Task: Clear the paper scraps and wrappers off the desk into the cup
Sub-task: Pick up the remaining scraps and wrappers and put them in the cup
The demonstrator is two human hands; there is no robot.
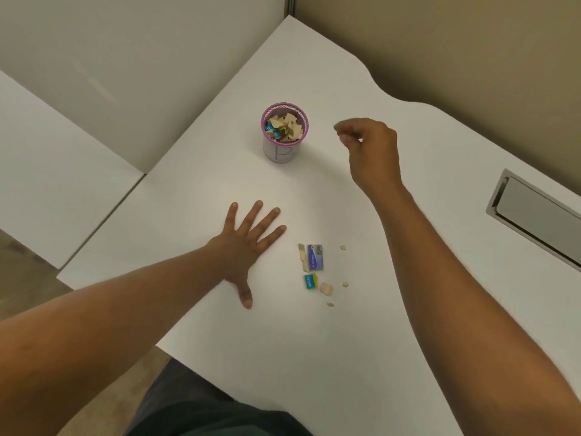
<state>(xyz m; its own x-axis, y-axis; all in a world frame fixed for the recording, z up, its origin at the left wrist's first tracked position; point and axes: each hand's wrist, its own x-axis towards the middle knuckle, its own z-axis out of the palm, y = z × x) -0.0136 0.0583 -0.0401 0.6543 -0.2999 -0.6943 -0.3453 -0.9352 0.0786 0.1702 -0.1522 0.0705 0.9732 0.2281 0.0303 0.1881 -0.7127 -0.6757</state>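
A purple-rimmed mesh cup [280,152] stands upright on the white desk [314,341], filled with tan paper scraps and a blue wrapper. My right hand [371,149] hovers to the right of the cup, fingers curled loosely; nothing shows between them. My left hand [248,247] lies flat on the desk, fingers spread, left of the leftover litter. That litter is a blue wrapper [315,257] with a tan strip [302,256] beside it, a small teal and yellow wrapper [310,281], and several tiny tan scraps [326,288].
A metal cable flap [534,215] is set into the desk at the right. Partition walls stand behind the desk and to the left. The desk's front edge runs near my dark-clothed lap [201,410].
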